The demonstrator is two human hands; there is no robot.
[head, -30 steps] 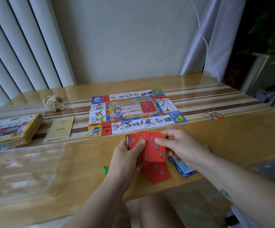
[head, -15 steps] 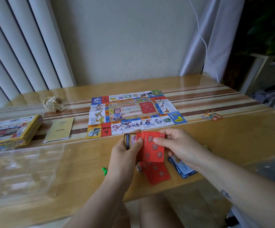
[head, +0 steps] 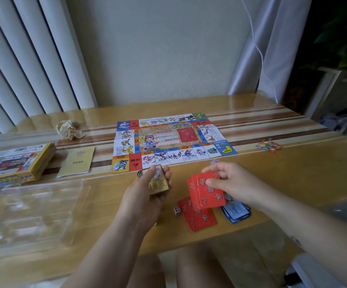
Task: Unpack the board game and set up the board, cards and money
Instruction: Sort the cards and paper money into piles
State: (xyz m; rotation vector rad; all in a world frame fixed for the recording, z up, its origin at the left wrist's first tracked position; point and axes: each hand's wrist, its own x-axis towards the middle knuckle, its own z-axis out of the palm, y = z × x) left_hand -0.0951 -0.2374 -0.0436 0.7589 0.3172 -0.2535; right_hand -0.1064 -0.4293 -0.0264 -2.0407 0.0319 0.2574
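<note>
**Striped wooden desk by the blinds: cards split between two hands**

A glossy wooden desk (head: 293,183) with brown and cream stripes stands against a pale wall, with vertical blinds (head: 23,59) at the left. The game board (head: 168,140) lies flat at its middle, its long axis running left to right. It has a ring of small picture squares round a cartoon centre panel, and a blue corner with a yellow arrow at the near right.

Just in front of it, the left hand (head: 145,196) curls its fingers round a stack of yellow-bordered cards (head: 158,181), face up. The right hand (head: 230,181) pinches a small fan of red cards (head: 208,190) at their upper corner. They show white characters and question marks, and their long axis runs roughly away from the person.

Beneath the fan, a loose red pile (head: 197,217) lies skewed near the desk's front edge. A white die (head: 176,210) sits just beside it on the left, and a pile of blue cards (head: 236,213) on the right.

At the left are the yellow game box (head: 17,163), a pale booklet (head: 77,161), a clear plastic tray (head: 29,215) and a crumpled paper (head: 68,129). A small heap of colourful pieces (head: 269,146) lies well apart at the right.
</note>
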